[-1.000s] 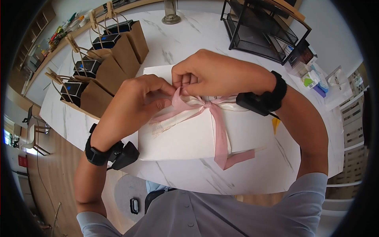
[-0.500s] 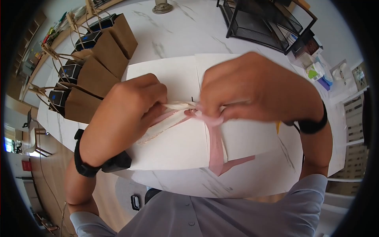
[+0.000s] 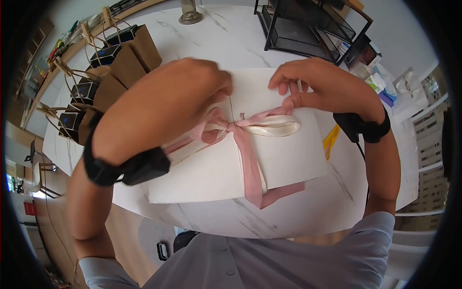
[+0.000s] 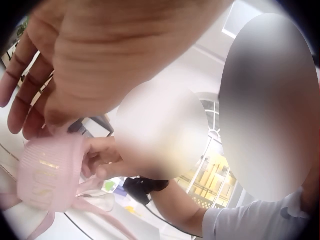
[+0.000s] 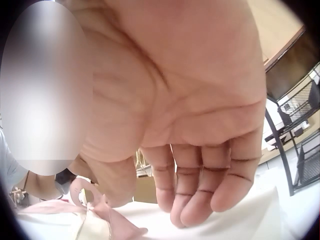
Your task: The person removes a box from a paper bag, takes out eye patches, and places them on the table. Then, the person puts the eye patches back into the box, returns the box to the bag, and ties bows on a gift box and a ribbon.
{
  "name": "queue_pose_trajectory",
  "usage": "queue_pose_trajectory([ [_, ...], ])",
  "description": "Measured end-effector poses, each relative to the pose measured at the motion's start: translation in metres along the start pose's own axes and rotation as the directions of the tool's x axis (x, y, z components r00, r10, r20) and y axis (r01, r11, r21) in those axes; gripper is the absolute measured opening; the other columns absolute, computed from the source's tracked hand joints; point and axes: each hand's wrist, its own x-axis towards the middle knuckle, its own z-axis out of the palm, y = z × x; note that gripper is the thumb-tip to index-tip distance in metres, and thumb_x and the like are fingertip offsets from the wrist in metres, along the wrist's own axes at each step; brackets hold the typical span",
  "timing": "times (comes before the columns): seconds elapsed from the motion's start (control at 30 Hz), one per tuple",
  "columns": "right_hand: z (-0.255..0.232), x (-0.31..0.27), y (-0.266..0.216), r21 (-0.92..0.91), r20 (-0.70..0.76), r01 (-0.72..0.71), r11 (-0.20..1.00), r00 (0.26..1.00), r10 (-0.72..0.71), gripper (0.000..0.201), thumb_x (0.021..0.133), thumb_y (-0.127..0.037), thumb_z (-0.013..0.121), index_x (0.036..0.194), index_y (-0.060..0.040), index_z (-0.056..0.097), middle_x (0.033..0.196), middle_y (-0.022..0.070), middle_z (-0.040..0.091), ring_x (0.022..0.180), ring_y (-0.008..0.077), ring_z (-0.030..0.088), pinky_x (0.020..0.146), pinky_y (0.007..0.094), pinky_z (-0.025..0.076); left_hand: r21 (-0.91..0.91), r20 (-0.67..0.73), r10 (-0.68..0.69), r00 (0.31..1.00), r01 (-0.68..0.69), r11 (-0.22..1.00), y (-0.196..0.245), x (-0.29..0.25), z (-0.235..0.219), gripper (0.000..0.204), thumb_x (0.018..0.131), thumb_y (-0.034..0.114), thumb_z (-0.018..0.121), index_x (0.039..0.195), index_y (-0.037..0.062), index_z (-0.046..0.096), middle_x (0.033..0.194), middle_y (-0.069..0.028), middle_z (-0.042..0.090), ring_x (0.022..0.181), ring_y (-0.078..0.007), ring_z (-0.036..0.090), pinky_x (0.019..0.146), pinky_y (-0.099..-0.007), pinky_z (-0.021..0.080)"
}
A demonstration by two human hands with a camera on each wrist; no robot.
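Observation:
A pink and cream ribbon bow [image 3: 232, 127] lies on a white box [image 3: 202, 185], its tails running left and down over the front edge. Over the bow's left loop is the left hand [image 3: 175, 98], its fingertips partly hidden in the head view. The left wrist view shows that hand [image 4: 95, 60] with loosely extended fingers, its thumb beside a pink loop [image 4: 50, 172] bearing gold lettering. The right hand [image 3: 329, 89] hovers at the right loop [image 3: 281, 126], thumb tip close to the ribbon. Relaxed, spread fingers of the right hand [image 5: 180, 115] show in the right wrist view.
Brown paper bags [image 3: 144, 50] with wooden clips stand in a row at the left. A glass vessel [image 3: 190, 17] and black mesh rack [image 3: 301, 41] are at the back. Small packages [image 3: 380, 86] lie far right, and a yellow strip [image 3: 331, 142] is beside the box.
The right hand has released the ribbon near the knot and moved right. The left hand has moved away from the ribbon it pinched, up and right. Both bow loops are now visible.

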Motion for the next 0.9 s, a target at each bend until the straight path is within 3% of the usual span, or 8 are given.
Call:
queue_pose_trajectory([
  [0.17,0.003,-0.001,-0.005,0.111,0.132,0.023,0.994,0.991,-0.038,0.013,0.089,-0.012,0.065,0.092,0.0001,0.064,0.079,0.0105,0.064,0.076,0.0227,0.064,0.068,0.0342,0.049,-0.238,0.164,0.003,0.986,0.037,0.971,0.015,0.037,0.013,0.023,0.09,0.02,0.068,0.089,-0.0028,0.068,0.072,-0.0163,0.065,0.07,-0.0347,0.063,0.067,-0.0394,0.05],
  [0.33,0.021,0.002,0.011,0.071,-0.045,0.139,0.988,0.99,-0.136,0.01,0.09,-0.01,0.062,0.086,-0.0006,0.061,0.074,0.0109,0.062,0.066,0.0215,0.061,0.061,0.0334,0.047,-0.34,0.274,-0.05,0.96,0.145,0.929,0.028,0.044,0.017,0.027,0.088,0.023,0.071,0.088,-0.0035,0.067,0.071,-0.0187,0.065,0.067,-0.0345,0.063,0.065,-0.0407,0.049],
  [0.4,0.019,0.002,0.009,0.123,-0.097,0.118,0.985,0.99,-0.106,0.009,0.09,-0.009,0.061,0.086,-0.0007,0.06,0.072,0.0109,0.062,0.061,0.0208,0.06,0.058,0.0333,0.046,-0.296,0.001,0.148,0.989,-0.141,0.945,0.021,0.043,0.035,0.025,0.088,0.02,0.071,0.088,-0.0047,0.066,0.071,-0.0201,0.064,0.066,-0.0331,0.064,0.065,-0.041,0.049],
  [0.53,0.003,-0.012,-0.005,0.227,-0.103,-0.217,0.95,0.964,0.245,0.017,0.094,-0.016,0.064,0.084,-0.0018,0.061,0.069,0.0092,0.062,0.053,0.0168,0.056,0.054,0.032,0.045,-0.183,-0.047,0.11,0.993,-0.116,0.976,0.025,0.037,0.03,0.022,0.087,0.016,0.069,0.089,-0.0059,0.065,0.071,-0.0205,0.064,0.063,-0.0329,0.063,0.064,-0.0397,0.05],
  [0.63,0.008,-0.022,-0.015,0.351,0.006,-0.275,0.895,0.957,0.292,0.024,0.093,-0.025,0.07,0.086,-0.0032,0.064,0.068,0.0074,0.062,0.052,0.0143,0.055,0.053,0.0304,0.044,-0.35,-0.012,0.017,1.0,-0.02,0.936,0.024,0.028,0.02,0.016,0.088,0.009,0.066,0.088,-0.0067,0.063,0.07,-0.0189,0.064,0.061,-0.0271,0.064,0.06,-0.0373,0.049],
  [0.7,0.017,-0.02,-0.018,0.171,-0.038,0.093,0.981,0.995,-0.088,0.011,0.088,-0.012,0.072,0.09,-0.0034,0.064,0.067,0.003,0.061,0.051,0.0092,0.051,0.05,0.025,0.041,-0.488,-0.01,-0.154,0.988,0.13,0.863,0.022,0.021,0.02,0.009,0.088,0.002,0.064,0.09,-0.0063,0.061,0.067,-0.014,0.063,0.06,-0.0176,0.063,0.058,-0.0329,0.049],
  [0.73,0.022,-0.017,-0.019,0.161,-0.052,0.08,0.984,0.996,-0.072,0.011,0.085,-0.008,0.074,0.09,-0.0019,0.066,0.066,0.0031,0.061,0.051,0.0096,0.054,0.05,0.0261,0.042,-0.528,0.002,-0.156,0.988,0.133,0.839,0.02,0.018,0.02,0.006,0.089,-0.001,0.064,0.092,-0.0049,0.06,0.071,-0.0076,0.064,0.065,-0.0081,0.06,0.058,-0.0274,0.05],
  [0.9,0.015,0.009,-0.017,0.284,0.122,-0.132,0.95,0.987,0.1,0.012,0.083,-0.009,0.072,0.085,0.0006,0.065,0.067,0.0068,0.064,0.057,0.0131,0.063,0.055,0.0282,0.047,-0.71,0.041,-0.178,0.983,0.154,0.687,0.024,-0.007,0.017,0.004,0.091,-0.002,0.065,0.094,-0.0029,0.062,0.086,-0.0019,0.067,0.073,-0.0043,0.059,0.062,-0.0228,0.051],
])
